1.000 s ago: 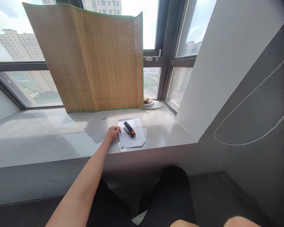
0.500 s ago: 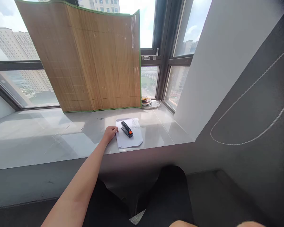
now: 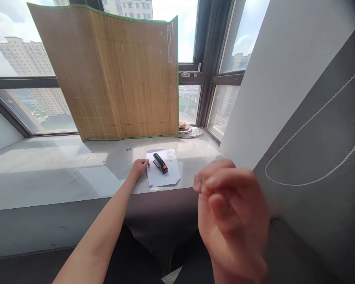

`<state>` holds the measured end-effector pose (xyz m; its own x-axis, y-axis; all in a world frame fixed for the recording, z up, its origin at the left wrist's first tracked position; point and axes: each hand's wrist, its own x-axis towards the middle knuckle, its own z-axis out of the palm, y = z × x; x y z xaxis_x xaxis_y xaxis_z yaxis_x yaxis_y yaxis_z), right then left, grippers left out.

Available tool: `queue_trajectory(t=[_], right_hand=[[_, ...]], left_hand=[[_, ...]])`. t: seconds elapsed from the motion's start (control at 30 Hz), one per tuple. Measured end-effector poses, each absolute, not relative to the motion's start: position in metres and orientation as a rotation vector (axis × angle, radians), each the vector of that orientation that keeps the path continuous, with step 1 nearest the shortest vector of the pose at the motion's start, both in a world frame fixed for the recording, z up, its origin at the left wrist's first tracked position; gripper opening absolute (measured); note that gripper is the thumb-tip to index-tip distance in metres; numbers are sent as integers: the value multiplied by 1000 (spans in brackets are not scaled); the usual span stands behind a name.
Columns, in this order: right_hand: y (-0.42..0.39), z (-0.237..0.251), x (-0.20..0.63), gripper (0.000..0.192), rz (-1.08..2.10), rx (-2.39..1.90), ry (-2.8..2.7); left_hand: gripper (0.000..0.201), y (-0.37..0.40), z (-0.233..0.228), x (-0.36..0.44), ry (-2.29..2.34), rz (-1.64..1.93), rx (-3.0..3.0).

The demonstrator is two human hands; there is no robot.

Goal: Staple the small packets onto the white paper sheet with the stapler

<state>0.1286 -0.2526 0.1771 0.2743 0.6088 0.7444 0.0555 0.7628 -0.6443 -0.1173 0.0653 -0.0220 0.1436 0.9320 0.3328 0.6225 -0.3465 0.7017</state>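
On the white sill lie sheets of white paper (image 3: 165, 179), with small writing in the upper right corner. A black stapler (image 3: 160, 163) with an orange patch rests slanted on top of them. My left hand (image 3: 140, 167) is at the paper's left edge, its fingers closed on that edge. Large and near the camera, my right hand (image 3: 232, 209) is raised in front of the sill with its fingers curled in. It is somewhat blurred, and I see nothing held in it. It is apart from the paper and the stapler.
A bamboo mat (image 3: 136, 83) with green edging leans against the window behind the paper. Stacked plates (image 3: 191, 132) stand in the corner. A white beaded cord (image 3: 296, 184) hangs at the right. The sill's front edge runs just below the paper.
My right hand has come up from the bottom edge into the middle right of the view, fingers curled. My left hand, the paper and the stapler stay in place; the view has shifted slightly.
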Motion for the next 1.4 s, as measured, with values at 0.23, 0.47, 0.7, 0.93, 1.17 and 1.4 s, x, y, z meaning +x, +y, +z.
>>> queue_trajectory(t=[0.23, 0.47, 0.7, 0.93, 1.17, 1.4], right_hand=[[-35, 26, 114, 13, 433, -1200, -1574], [9, -26, 111, 38, 386, -1414, -1948], [26, -32, 139, 32, 445, -1285, -1887], [25, -41, 135, 40, 618, -1210, -1822], [14, -33, 138, 20, 349, -1124, -1721], [13, -30, 136, 38, 344, -1228, -1710]], left_hand=[[34, 64, -24, -117, 1473, 1057, 2047], [21, 49, -18, -111, 1714, 773, 2250], [29, 22, -28, -121, 1921, 804, 2251], [50, -8, -34, -129, 1837, 615, 2419], [60, -5, -33, -124, 1874, 645, 2328], [73, -6, -32, -130, 1768, 772, 2239]])
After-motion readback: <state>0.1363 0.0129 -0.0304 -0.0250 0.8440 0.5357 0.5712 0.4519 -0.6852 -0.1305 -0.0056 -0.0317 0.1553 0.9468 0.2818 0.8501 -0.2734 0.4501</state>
